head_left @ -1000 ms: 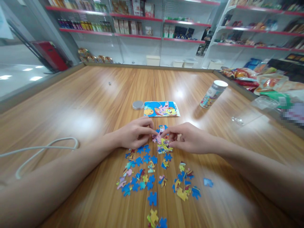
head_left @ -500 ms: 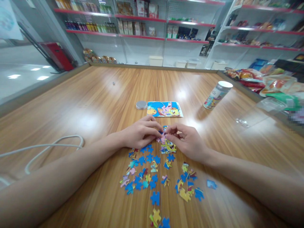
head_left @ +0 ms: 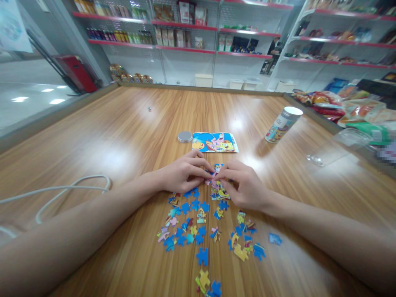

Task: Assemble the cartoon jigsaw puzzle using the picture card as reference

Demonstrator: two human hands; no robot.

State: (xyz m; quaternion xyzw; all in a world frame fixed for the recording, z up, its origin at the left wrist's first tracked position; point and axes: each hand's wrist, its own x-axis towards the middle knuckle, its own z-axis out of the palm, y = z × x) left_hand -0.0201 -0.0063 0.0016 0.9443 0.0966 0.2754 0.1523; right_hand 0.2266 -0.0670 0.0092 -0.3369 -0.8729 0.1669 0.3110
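Observation:
A partly joined jigsaw puzzle (head_left: 220,192) with pink, yellow and blue cartoon figures lies on the wooden table. From its left side, my left hand (head_left: 188,171) holds the edge with fingers bent and close together. My right hand (head_left: 244,183) presses its fingertips onto the joined pieces, its thumb tucked lower at the right edge. Fingers cover part of the join, so any single piece under them is hidden. Just beyond the hands lies the picture card (head_left: 215,142) with a matching cartoon scene. Loose puzzle pieces (head_left: 202,256) are scattered nearer to me, mostly blue and yellow.
Beside the card is a round metal lid (head_left: 185,136). A printed cardboard tube (head_left: 283,125) stands to the right. A white cable (head_left: 74,187) loops at the left. A clear plastic container (head_left: 343,144) and snack bags (head_left: 324,101) sit at the right. Stocked shelves (head_left: 185,27) line the back.
My right hand's fingers have moved from a raised pinch down onto the puzzle, slightly nearer to me, and its thumb has dropped away. The left hand has barely moved.

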